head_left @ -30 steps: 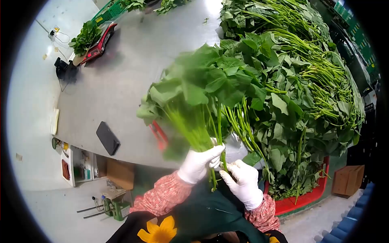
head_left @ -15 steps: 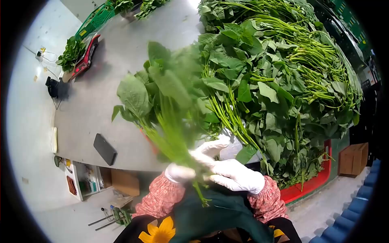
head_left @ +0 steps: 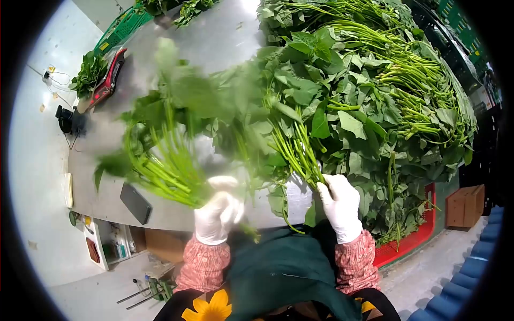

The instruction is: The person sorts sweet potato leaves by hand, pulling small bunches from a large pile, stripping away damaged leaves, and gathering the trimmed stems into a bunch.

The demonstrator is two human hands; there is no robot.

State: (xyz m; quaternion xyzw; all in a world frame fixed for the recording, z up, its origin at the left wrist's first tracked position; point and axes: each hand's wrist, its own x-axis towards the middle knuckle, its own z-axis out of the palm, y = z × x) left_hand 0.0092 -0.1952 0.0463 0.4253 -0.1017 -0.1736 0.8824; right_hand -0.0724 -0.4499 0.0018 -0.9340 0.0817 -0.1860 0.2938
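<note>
My white-gloved left hand (head_left: 217, 209) is closed around the stems of a bunch of leafy greens (head_left: 168, 166). The bunch leans left over the table, its leaves blurred by motion. My right hand (head_left: 341, 206), also gloved, has its thumb and fingers at the lower stem ends of a second bunch of greens (head_left: 300, 152), which lies at the near left edge of the big pile (head_left: 364, 107). Its fingers look closed on those stems. A loose stem (head_left: 289, 222) hangs over the table edge between my hands.
On the metal table (head_left: 112, 155) lies a dark phone-like slab (head_left: 136, 203). A red scale (head_left: 110, 79) with greens on it stands at far left, near a green crate (head_left: 123, 29). Beneath the pile's right side is a red tray (head_left: 412, 246); a cardboard box (head_left: 465, 207) sits beyond.
My hands have moved apart. The left one has carried its bunch to the left; the right one has left that bunch and moved right to the stems of another.
</note>
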